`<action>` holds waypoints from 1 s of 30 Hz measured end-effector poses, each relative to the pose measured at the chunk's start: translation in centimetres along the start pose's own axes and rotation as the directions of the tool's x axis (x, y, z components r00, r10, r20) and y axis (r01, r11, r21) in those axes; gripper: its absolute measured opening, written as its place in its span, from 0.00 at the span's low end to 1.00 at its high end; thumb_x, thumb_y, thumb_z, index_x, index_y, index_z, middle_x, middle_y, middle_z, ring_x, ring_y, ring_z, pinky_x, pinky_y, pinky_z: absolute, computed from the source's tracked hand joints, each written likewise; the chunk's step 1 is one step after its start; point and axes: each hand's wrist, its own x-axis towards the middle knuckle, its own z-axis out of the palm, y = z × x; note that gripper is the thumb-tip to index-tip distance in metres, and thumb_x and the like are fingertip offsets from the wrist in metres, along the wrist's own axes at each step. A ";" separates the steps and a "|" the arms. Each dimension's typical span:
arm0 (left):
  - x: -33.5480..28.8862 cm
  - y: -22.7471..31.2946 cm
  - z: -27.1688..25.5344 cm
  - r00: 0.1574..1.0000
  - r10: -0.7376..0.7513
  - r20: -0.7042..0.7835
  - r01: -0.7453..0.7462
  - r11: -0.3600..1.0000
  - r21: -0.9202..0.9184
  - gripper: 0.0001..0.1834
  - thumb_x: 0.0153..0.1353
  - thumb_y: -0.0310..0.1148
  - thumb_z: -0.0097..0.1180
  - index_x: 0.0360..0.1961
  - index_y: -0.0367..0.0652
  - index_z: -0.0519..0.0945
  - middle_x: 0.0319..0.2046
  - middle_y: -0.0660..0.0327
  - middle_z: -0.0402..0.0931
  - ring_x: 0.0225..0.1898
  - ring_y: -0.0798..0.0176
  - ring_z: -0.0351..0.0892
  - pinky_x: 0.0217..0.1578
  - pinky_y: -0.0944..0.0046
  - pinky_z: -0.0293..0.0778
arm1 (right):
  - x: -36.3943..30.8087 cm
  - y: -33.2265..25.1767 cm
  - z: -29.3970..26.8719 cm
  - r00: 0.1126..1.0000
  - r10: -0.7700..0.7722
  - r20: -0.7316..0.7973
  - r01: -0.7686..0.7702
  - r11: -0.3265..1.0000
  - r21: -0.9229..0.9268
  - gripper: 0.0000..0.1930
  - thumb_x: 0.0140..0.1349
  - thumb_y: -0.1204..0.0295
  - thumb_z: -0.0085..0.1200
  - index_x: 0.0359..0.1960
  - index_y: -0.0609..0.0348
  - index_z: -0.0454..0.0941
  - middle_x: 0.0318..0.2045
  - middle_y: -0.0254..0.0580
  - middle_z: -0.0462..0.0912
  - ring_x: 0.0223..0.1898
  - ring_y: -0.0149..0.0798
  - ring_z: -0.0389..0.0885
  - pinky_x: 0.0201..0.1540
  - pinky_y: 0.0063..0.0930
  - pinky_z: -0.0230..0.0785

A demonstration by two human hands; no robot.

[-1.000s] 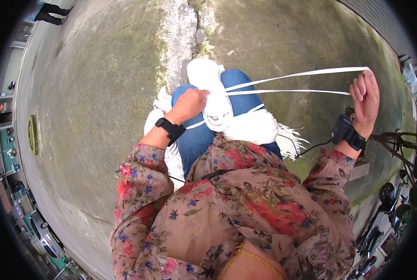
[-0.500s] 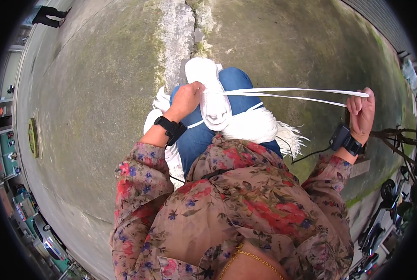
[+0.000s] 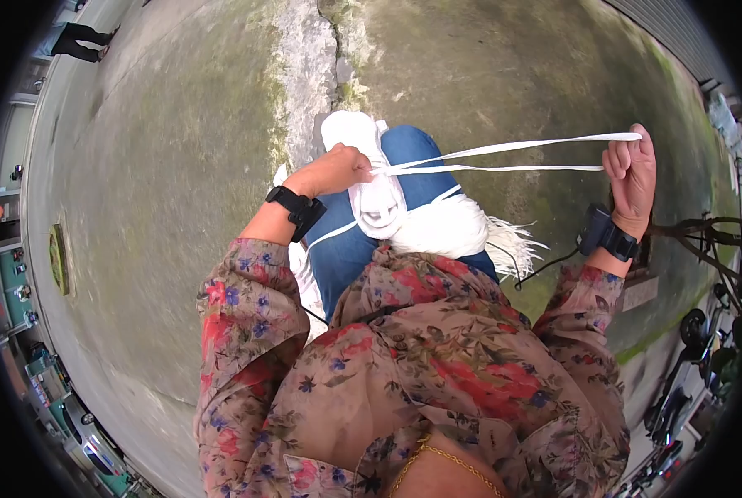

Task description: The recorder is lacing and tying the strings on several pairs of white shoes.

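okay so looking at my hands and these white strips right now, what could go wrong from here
The white strips are stretched taut between the left hand and the right hand; if either grip loosens, they may snap slack. The loose white bundle on the lap, with its frayed ends, could tangle or slide off onto the concrete ground.

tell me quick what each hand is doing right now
Left hand: fingers closed, pinching the white strips where they meet the white bundle on the lap.
Right hand: fingers curled shut around the far end of the strips, pulled taut.
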 end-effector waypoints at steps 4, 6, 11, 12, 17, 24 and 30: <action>-4.6 2.5 -4.2 0.996 -0.010 -0.084 -0.049 0.744 -0.667 0.15 0.60 0.40 0.47 0.31 0.38 0.76 0.25 0.62 0.75 0.31 0.65 0.73 0.41 0.64 0.67 | 2.7 5.0 2.8 0.942 0.261 -0.211 -0.292 0.948 -0.131 0.17 0.63 0.67 0.43 0.51 0.62 0.61 0.17 0.27 0.61 0.16 0.20 0.56 0.18 0.13 0.49; -7.4 2.4 -7.5 0.973 -0.050 -0.227 -0.188 0.401 -0.896 0.14 0.62 0.40 0.43 0.26 0.42 0.73 0.21 0.64 0.73 0.31 0.66 0.72 0.43 0.62 0.67 | 2.6 8.1 4.7 0.907 0.388 -0.165 -0.415 0.890 -0.188 0.23 0.61 0.66 0.45 0.56 0.63 0.57 0.18 0.27 0.64 0.17 0.21 0.59 0.19 0.13 0.52; -18.0 -2.0 -15.9 0.686 -0.222 -0.692 -0.702 0.044 -0.710 0.09 0.64 0.34 0.39 0.29 0.42 0.67 0.17 0.69 0.61 0.22 0.71 0.62 0.30 0.67 0.64 | 0.5 16.7 9.6 0.785 0.616 0.060 -0.546 0.735 -0.402 0.14 0.60 0.69 0.45 0.44 0.67 0.71 0.20 0.32 0.73 0.19 0.22 0.68 0.22 0.14 0.61; -19.8 -3.9 -16.2 0.685 -0.227 -0.692 -0.702 0.045 -0.711 0.09 0.64 0.34 0.39 0.29 0.42 0.67 0.17 0.69 0.61 0.22 0.71 0.62 0.30 0.67 0.64 | 0.0 18.2 10.5 0.748 0.663 0.032 -0.576 0.672 -0.465 0.13 0.60 0.69 0.45 0.40 0.66 0.73 0.19 0.31 0.74 0.18 0.22 0.68 0.21 0.15 0.61; -18.3 -6.8 -9.2 0.447 -0.679 -0.583 -0.256 0.528 -0.810 0.11 0.61 0.36 0.46 0.34 0.40 0.75 0.16 0.72 0.61 0.19 0.77 0.56 0.22 0.74 0.56 | -0.6 22.1 12.8 0.702 0.705 0.100 -0.369 0.479 -0.796 0.12 0.58 0.67 0.43 0.29 0.64 0.74 0.19 0.45 0.76 0.20 0.39 0.75 0.24 0.31 0.67; -4.7 -1.4 3.5 0.788 -0.337 -0.515 0.099 0.895 -0.434 0.10 0.54 0.31 0.51 0.32 0.36 0.79 0.16 0.51 0.74 0.21 0.60 0.75 0.23 0.64 0.69 | -2.9 22.7 13.7 0.760 0.574 0.305 0.100 0.360 -0.928 0.12 0.57 0.66 0.44 0.25 0.64 0.73 0.25 0.54 0.76 0.31 0.55 0.74 0.35 0.45 0.65; -1.6 2.7 6.1 0.842 -0.162 -0.514 0.264 0.956 0.131 0.07 0.48 0.28 0.48 0.22 0.38 0.78 0.18 0.48 0.74 0.24 0.49 0.77 0.24 0.57 0.72 | -3.0 22.5 12.8 0.784 0.563 0.262 0.027 0.390 -0.920 0.12 0.57 0.66 0.45 0.25 0.62 0.74 0.25 0.54 0.76 0.32 0.55 0.74 0.35 0.44 0.64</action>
